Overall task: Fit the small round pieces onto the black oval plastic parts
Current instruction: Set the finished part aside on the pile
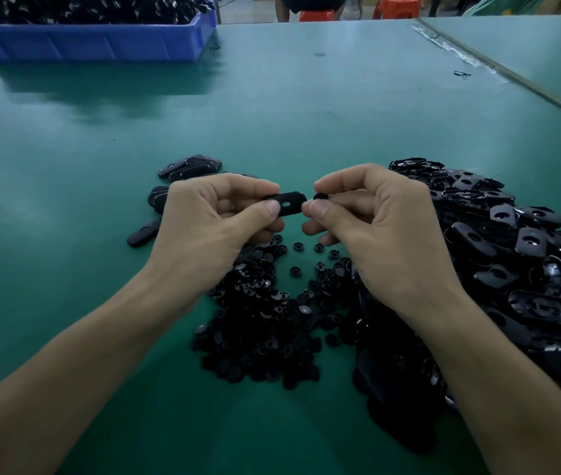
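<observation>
The person holds both hands a little above the green tabletop, close to each other but not touching. The left hand pinches a black oval plastic part by one end, between the thumb and the curled fingers. The free end of the part points to the right, and a small slot shows in its flat face. The right hand pinches a small round black piece between thumb and forefinger, just beside the free end of the oval part. Whether the two touch, I cannot tell.

Under the hands and wrists lies a heap of small round pieces, with several loose ones at its far edge. On the right side a big pile of black oval parts spreads over the tabletop and reaches under the right forearm. Behind the left hand there is a small group of oval parts lying together, and a single oval part lies apart to the left.

At the far left corner stands a blue plastic crate full of dark parts. Beyond the tabletop I see red plastic stools.
</observation>
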A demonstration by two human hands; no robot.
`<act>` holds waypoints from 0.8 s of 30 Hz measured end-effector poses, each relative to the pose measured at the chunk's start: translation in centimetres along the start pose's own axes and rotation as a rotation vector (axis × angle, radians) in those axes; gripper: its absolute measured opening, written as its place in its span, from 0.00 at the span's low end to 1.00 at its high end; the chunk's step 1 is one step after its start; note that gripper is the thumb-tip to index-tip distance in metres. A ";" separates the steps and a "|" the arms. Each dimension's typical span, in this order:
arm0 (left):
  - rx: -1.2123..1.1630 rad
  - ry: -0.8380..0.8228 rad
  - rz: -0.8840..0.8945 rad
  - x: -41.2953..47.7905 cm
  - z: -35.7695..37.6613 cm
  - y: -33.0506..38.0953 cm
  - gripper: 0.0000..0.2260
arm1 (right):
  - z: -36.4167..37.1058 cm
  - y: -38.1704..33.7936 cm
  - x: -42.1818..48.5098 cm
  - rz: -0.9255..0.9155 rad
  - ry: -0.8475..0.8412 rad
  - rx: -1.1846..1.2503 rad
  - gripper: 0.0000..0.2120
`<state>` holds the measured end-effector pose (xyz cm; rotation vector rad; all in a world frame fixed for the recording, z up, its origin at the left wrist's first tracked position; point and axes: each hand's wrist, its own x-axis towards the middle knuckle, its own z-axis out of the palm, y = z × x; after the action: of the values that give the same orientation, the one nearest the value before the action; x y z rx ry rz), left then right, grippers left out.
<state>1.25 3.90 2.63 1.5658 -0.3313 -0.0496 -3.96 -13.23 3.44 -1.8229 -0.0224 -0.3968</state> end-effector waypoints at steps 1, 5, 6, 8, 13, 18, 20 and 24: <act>-0.003 -0.002 0.001 0.0 0.0 0.0 0.07 | -0.1 0.0 0.0 0.010 0.001 0.017 0.08; -0.013 -0.007 0.006 0.0 0.0 0.0 0.07 | -0.1 0.0 0.0 0.066 -0.009 0.099 0.08; -0.014 -0.006 0.008 0.0 0.0 0.0 0.07 | -0.1 0.0 0.0 0.080 -0.018 0.127 0.08; -0.010 -0.006 0.012 0.0 0.0 0.0 0.08 | -0.2 0.0 0.0 0.103 -0.039 0.193 0.07; -0.018 -0.006 0.020 -0.1 -0.1 0.0 0.08 | -0.2 -0.3 0.0 0.147 -0.059 0.325 0.07; -0.012 0.000 0.024 -0.1 0.0 0.2 0.08 | -0.3 -0.5 0.0 0.180 -0.063 0.420 0.07; -0.016 0.001 0.023 -0.1 0.0 0.3 0.08 | -0.3 -0.5 0.0 0.201 -0.068 0.454 0.06; -0.013 -0.002 0.026 -0.1 0.0 0.3 0.08 | -0.4 -0.5 -0.1 0.216 -0.076 0.443 0.06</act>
<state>1.13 3.93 2.93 1.5484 -0.3526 -0.0327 -4.24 -13.43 3.97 -1.3843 0.0316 -0.1528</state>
